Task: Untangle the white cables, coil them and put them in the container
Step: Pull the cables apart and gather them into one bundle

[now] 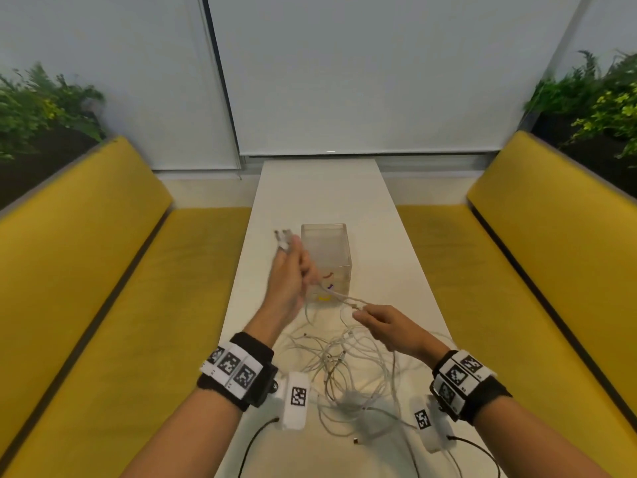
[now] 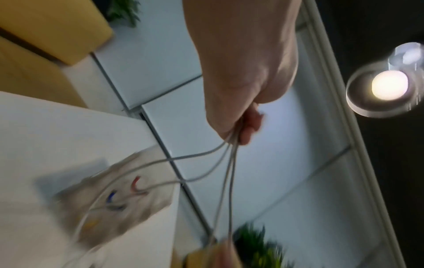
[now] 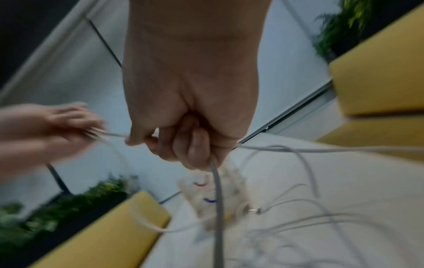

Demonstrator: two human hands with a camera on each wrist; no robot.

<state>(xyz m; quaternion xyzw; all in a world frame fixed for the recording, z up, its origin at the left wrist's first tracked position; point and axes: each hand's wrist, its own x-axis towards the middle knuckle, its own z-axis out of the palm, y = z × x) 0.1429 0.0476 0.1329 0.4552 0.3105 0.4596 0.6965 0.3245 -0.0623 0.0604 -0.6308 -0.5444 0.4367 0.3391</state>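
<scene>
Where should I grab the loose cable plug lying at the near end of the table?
Probably pinch the short stiff plug itself, coming straight down from above. It lies flat on the white table, just clear of the tangled white cables, so nothing else gets snagged.

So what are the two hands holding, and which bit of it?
Both hold white cables. The left hand grips a bunch near the plug ends; the right hand pinches one cable partway along.
</scene>
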